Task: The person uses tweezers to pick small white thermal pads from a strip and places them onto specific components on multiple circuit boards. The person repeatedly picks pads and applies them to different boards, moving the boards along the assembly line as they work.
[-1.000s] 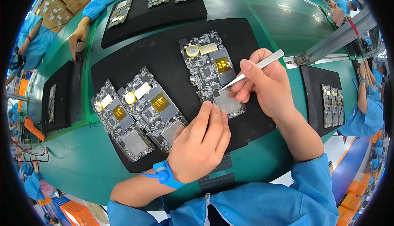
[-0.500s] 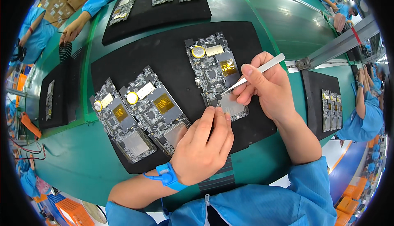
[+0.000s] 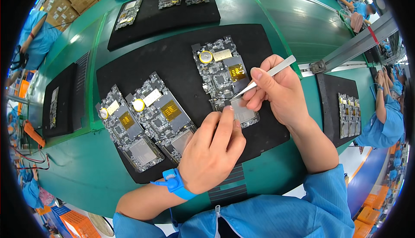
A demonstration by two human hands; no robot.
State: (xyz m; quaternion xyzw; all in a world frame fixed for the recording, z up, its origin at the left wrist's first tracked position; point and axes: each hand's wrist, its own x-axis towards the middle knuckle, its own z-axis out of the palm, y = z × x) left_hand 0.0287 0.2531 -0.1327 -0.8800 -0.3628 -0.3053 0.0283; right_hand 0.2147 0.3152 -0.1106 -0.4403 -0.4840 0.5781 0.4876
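My right hand [image 3: 283,93] is closed around silver tweezers [image 3: 279,68], whose tips reach down to the middle of a circuit board [image 3: 218,76]. This board carries a round yellow-rimmed coin cell [image 3: 205,57], a gold-coloured film patch [image 3: 237,72] and a silver plate [image 3: 245,112] at its near end. At the board's near left edge rests my left hand [image 3: 212,149], its index fingertip on the board and the other fingers bent; the thumb is hidden. Two similar circuit boards, a left one [image 3: 125,123] and a middle one [image 3: 162,110], lie side by side to the left.
Under the boards is a black foam mat [image 3: 177,56] on a green table [image 3: 78,160]. Other mats with boards lie at the far side [image 3: 166,20], left [image 3: 58,99] and right [image 3: 335,91]. A metal rail [image 3: 346,58] runs at right. A blue strap [image 3: 175,184] circles my left wrist.
My left index finger has stretched forward onto the board, where a small dark piece showed before. The tweezers have barely moved. Across the table, a co-worker's hand has drawn back, and clear film now shows.
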